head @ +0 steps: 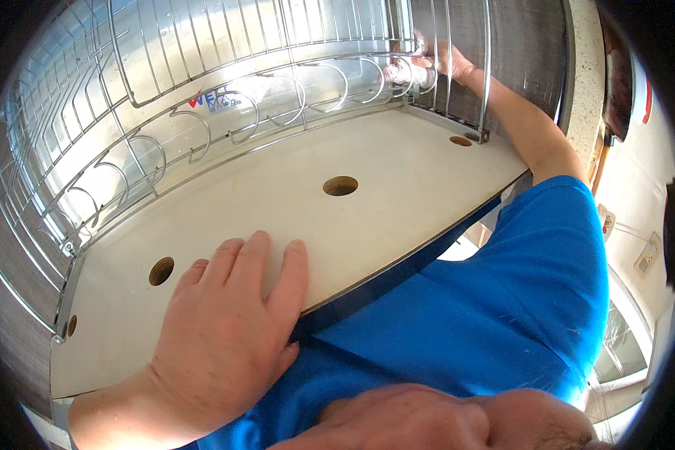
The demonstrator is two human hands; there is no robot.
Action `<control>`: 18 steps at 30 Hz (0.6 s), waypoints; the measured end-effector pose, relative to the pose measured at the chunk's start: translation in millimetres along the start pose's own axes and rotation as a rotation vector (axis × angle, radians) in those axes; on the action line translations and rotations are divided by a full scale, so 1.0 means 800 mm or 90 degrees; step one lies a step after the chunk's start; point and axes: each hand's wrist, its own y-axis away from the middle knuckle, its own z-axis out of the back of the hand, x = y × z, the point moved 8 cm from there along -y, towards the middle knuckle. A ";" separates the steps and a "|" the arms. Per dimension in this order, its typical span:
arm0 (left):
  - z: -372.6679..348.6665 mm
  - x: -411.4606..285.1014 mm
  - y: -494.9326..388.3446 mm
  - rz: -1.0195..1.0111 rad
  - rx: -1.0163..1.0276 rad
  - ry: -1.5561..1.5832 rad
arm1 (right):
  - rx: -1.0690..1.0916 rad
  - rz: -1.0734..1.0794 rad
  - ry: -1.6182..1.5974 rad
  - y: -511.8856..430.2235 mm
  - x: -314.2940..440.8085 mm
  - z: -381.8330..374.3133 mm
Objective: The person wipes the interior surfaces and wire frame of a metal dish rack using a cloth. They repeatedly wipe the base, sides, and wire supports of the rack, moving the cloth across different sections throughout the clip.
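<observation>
My left hand (219,320) rests palm down on a cream-coloured board (405,152), near its front edge. Its fingers are spread and it holds nothing; the thumb lies by that edge. At the far right, my right hand (454,61) reaches in behind the upright wires of a metal rack (304,121). It has hold of a crumpled white cloth with pinkish marks (408,73), pressed near the back corner. Rack wires partly cover the fingers and cloth. Round holes pierce the board, including one (340,186) near the middle and another (161,271) beside my left hand.
Wire loops and bars run along the back and left of the board. Behind them is a shiny metallic panel (163,112) bearing writing. A dark wood-grain side panel (526,50) stands at the right. The board's front edge lies close to my blue shirt (427,326).
</observation>
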 end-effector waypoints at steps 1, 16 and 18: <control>0.001 0.000 0.001 0.003 -0.004 0.000 | -0.006 -0.026 0.023 0.001 0.003 -0.006; 0.002 0.000 -0.002 -0.001 -0.020 -0.002 | -0.067 -0.079 -0.092 0.005 0.019 0.043; 0.001 0.001 -0.002 0.002 -0.016 0.007 | -0.088 -0.104 -0.121 0.014 0.040 0.039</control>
